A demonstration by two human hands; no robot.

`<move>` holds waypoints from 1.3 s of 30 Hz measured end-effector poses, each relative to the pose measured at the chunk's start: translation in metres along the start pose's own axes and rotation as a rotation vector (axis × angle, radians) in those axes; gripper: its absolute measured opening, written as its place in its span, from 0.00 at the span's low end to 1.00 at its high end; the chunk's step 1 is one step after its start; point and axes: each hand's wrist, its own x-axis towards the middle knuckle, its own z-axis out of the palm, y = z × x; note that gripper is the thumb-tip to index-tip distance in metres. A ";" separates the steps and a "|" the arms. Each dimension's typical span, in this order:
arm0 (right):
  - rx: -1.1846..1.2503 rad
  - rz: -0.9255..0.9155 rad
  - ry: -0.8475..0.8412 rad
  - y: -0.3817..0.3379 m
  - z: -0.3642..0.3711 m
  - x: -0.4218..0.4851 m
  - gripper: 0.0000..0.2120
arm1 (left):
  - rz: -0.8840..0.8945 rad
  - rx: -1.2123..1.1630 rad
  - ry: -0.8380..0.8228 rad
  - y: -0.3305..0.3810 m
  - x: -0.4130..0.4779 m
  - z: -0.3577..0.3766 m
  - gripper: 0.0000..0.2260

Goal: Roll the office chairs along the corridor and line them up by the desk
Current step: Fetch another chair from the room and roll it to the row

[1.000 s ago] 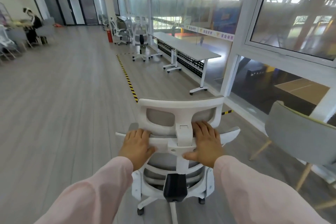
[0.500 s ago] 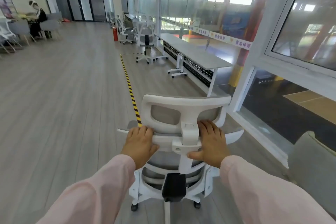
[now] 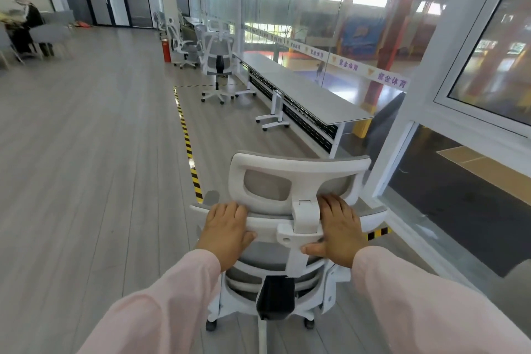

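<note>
Smooth grey plank floor (image 3: 86,158) runs the length of the corridor, and on it, right in front of the person, stands the office chair (image 3: 267,257) with its back toward the camera. The left hand (image 3: 227,231) and right hand (image 3: 337,228) each grip the white top rail (image 3: 267,220) of the backrest, one on either side of the headrest post, fingers hooked over the rail and thumbs tucked beneath. That rail looks like the right place to hold: it is hard plastic and stiff, whereas the mesh below would likely give and the headrest (image 3: 298,164) above may pivot on its bracket. The chair is probably moderately heavy but should roll easily on its castors (image 3: 211,325) over such a floor. Castors swivel, so it may drift sideways unless both hands steer evenly. Just left of the chair a strip of yellow-and-black hazard tape (image 3: 186,138) leads ahead. Ahead on the right, the long desk (image 3: 310,92) stands against the glass wall (image 3: 301,8), its near end close to the chair. At its far end cluster the parked chairs (image 3: 219,57), well apart from this one.
</note>
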 end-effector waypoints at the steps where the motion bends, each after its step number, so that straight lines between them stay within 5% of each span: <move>1: 0.004 -0.004 0.007 0.006 0.002 0.023 0.54 | -0.001 -0.004 0.009 -0.006 0.023 0.006 0.16; 18: 0.045 -0.118 -0.028 0.118 0.032 0.427 0.53 | -0.118 0.030 0.006 -0.089 0.393 0.099 0.15; 39: -0.001 -0.128 -0.131 0.145 0.077 0.914 0.56 | -0.139 0.043 0.121 -0.281 0.812 0.191 0.13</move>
